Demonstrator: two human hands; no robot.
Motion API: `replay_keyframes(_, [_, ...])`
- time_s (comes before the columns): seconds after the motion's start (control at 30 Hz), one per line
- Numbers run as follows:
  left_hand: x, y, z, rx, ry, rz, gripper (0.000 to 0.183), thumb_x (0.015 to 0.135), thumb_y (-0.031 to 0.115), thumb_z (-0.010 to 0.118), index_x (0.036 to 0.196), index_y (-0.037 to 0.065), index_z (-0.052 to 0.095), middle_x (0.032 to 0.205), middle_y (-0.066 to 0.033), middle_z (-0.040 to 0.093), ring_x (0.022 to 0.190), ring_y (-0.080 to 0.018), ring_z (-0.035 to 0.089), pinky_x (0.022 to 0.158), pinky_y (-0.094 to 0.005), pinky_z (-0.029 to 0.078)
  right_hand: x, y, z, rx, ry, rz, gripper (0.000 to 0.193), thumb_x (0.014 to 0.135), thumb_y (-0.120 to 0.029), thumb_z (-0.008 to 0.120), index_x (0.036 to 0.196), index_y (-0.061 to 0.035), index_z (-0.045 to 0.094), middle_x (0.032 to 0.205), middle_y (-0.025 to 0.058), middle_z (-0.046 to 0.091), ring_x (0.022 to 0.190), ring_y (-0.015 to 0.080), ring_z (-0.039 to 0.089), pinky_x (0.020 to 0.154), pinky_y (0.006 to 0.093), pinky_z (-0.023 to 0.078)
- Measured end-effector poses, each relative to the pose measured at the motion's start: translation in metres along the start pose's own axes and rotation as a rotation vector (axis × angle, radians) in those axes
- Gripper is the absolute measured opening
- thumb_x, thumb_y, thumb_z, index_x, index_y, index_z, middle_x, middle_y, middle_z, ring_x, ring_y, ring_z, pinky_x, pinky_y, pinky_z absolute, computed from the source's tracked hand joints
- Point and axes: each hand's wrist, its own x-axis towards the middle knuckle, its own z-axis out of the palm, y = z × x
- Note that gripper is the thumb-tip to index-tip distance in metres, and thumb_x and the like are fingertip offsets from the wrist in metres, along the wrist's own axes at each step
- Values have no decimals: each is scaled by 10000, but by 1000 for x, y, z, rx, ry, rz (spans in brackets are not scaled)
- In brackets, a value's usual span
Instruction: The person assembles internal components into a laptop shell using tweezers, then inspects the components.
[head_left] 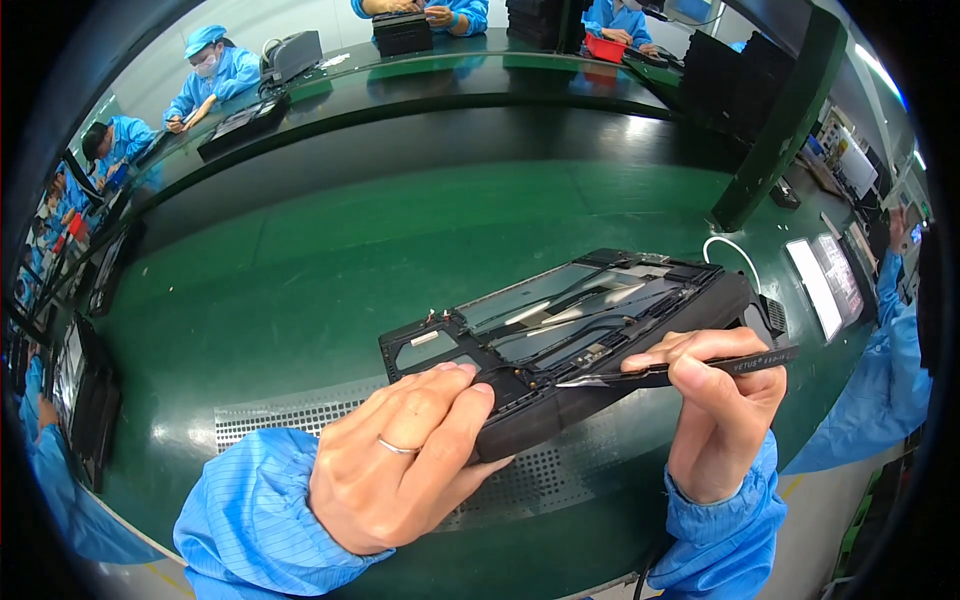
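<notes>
A black device housing (540, 425) lies tilted on the green bench, its inside facing up with thin cables, a small circuit board and clear window panels showing. My left hand (400, 455), a ring on one finger, grips the near left corner of the housing; its thumb is low against the casing side. In my right hand (725, 415) is a pair of black tweezers (768, 359), pinched between thumb and fingers. The tweezers' tips point left and reach the inner near edge of the housing, close to a thin black cable. Whether the tips hold anything is too small to tell.
A perforated strip (290, 418) lies under the housing on the green bench (300, 260). A white cable (735, 245) curves behind its right end. A green post (775, 140) rises at the right. White-framed panels (815, 285) lie beyond. Co-workers in blue sit around the benches.
</notes>
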Motion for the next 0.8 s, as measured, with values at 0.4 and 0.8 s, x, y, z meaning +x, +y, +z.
replay_keyframes(0.4, [-4, 0, 3, -25, -11, -7, 444, 505, 71, 726, 879, -67, 531, 837, -190, 546, 734, -276, 591, 618, -313, 512, -34, -9, -2, -932, -368, -770, 391, 593, 55, 601, 952, -19, 466, 851, 170, 604, 722, 266, 569, 622, 372, 399])
replay_keyframes(0.8, [-13, -10, -2, 122, -109, 79, 483, 391, 79, 675, 826, -78, 536, 783, -189, 547, 631, -251, 558, 554, -304, 475, -62, 2, -38, -926, -254, -650, 302, 679, 0, 548, 969, -26, 466, 856, 181, 592, 691, 274, 548, 613, 382, 385])
